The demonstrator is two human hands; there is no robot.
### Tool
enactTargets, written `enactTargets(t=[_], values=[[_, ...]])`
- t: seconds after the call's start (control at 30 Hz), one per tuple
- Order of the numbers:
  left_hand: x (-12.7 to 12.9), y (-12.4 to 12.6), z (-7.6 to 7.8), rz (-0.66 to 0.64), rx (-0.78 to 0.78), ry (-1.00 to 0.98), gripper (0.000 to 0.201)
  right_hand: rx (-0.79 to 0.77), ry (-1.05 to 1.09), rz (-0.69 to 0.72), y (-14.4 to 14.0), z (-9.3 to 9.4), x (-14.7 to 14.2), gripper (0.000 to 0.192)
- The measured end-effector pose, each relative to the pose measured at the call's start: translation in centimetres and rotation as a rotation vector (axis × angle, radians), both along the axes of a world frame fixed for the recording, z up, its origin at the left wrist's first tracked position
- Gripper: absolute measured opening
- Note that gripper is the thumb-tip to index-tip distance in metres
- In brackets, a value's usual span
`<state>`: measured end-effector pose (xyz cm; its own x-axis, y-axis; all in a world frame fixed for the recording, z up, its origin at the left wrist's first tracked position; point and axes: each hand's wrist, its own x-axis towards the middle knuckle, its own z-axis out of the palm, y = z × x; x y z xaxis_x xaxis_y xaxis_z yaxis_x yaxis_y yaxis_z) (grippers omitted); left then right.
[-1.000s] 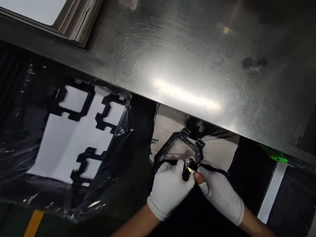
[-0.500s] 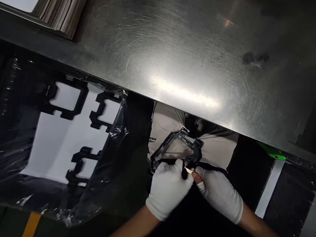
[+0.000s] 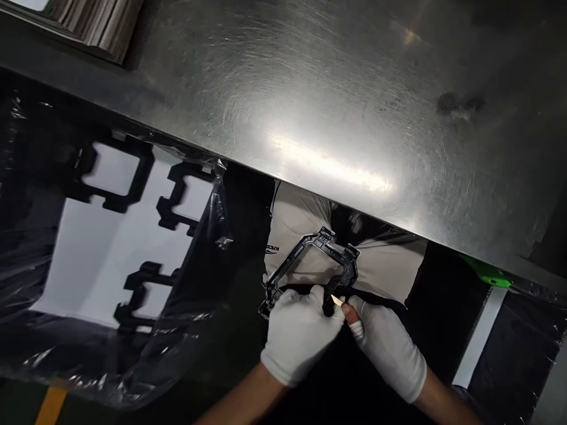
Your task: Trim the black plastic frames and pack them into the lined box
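Observation:
My left hand (image 3: 300, 339), in a white glove, is closed around the lower part of a black plastic frame (image 3: 343, 260). The frame is an open ring with small tabs and screw holes, tilted above my lap. My right hand (image 3: 383, 342) wears a white glove with the thumb bare and pinches a small pointed knife blade (image 3: 336, 300). The blade's tip is at the frame's lower right arm, close to my left fingers; whether it touches cannot be seen. The blade's other end is hidden in my right fingers.
A scratched metal table (image 3: 310, 100) stretches across, its front edge beyond my hands. At left, several black frames (image 3: 137, 171) lie on a white sheet (image 3: 106, 260) in a clear plastic bag (image 3: 97, 375). A cardboard stack (image 3: 97, 29) stands at the upper left. Below the table edge is a green part (image 3: 494, 280).
The frame has shifted slightly left and turned a little in my left hand. My right hand and the knife blade have moved slightly left, with the blade still near the frame's lower right arm.

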<state>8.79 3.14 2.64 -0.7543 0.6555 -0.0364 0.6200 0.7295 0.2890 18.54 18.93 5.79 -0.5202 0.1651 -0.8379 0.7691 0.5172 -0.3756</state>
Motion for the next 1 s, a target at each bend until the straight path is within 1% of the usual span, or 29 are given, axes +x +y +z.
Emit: enactTargets(t=[0.1, 0.2, 0.37, 0.47, 0.53, 0.6, 0.67, 0.7, 0.73, 0.8, 0.87, 0.93, 0.97, 1.0], values=[[0.1, 0.1, -0.1, 0.007, -0.004, -0.002, 0.028, -0.041, -0.048, 0.027, 0.3, 0.1, -0.4, 0.063], [0.1, 0.3, -0.1, 0.008, 0.011, 0.014, 0.028, -0.053, -0.044, 0.039, 0.6, 0.2, -0.6, 0.063], [0.0, 0.3, -0.1, -0.041, 0.032, 0.007, 0.032, -0.006, -0.047, 0.034, 0.3, 0.1, -0.5, 0.065], [0.2, 0.1, -0.2, -0.024, 0.018, -0.02, 0.035, 0.011, -0.027, -0.009, 0.1, -0.1, -0.2, 0.065], [0.3, 0.1, -0.3, 0.007, 0.011, -0.023, 0.034, -0.013, -0.004, -0.055, 0.3, -0.1, -0.3, 0.063], [0.4, 0.2, -0.5, 0.029, 0.014, -0.017, 0.035, -0.074, 0.03, -0.117, 1.0, 0.2, -0.5, 0.06], [0.2, 0.3, -0.7, 0.055, 0.024, -0.047, 0.038, -0.17, 0.068, -0.179, 2.3, 0.7, -0.7, 0.057], [-0.1, 0.3, -0.7, 0.082, 0.039, -0.101, 0.041, -0.214, 0.085, -0.209, 3.1, 1.0, -0.8, 0.055], [-0.5, 0.1, -0.5, 0.122, 0.064, -0.195, 0.044, -0.25, 0.097, -0.239, 4.1, 1.4, -0.7, 0.053], [-1.8, -0.9, 0.5, 0.219, 0.17, -0.503, 0.053, -0.295, 0.097, -0.298, 6.2, 2.1, -0.1, 0.045], [-3.7, -2.4, 2.5, 0.32, 0.332, -0.886, 0.062, -0.333, 0.054, -0.35, 8.4, 2.8, 1.2, 0.039], [-6.0, -3.9, 5.1, 0.391, 0.508, -1.211, 0.067, -0.353, 0.023, -0.367, 10.4, 3.7, 2.6, 0.044], [-7.2, -4.3, 6.4, 0.409, 0.59, -1.324, 0.066, -0.283, 0.041, -0.345, 11.3, 4.1, 3.1, 0.049], [-8.5, -4.4, 7.5, 0.421, 0.678, -1.392, 0.063, -0.136, 0.088, -0.284, 12.2, 4.6, 3.3, 0.053]])
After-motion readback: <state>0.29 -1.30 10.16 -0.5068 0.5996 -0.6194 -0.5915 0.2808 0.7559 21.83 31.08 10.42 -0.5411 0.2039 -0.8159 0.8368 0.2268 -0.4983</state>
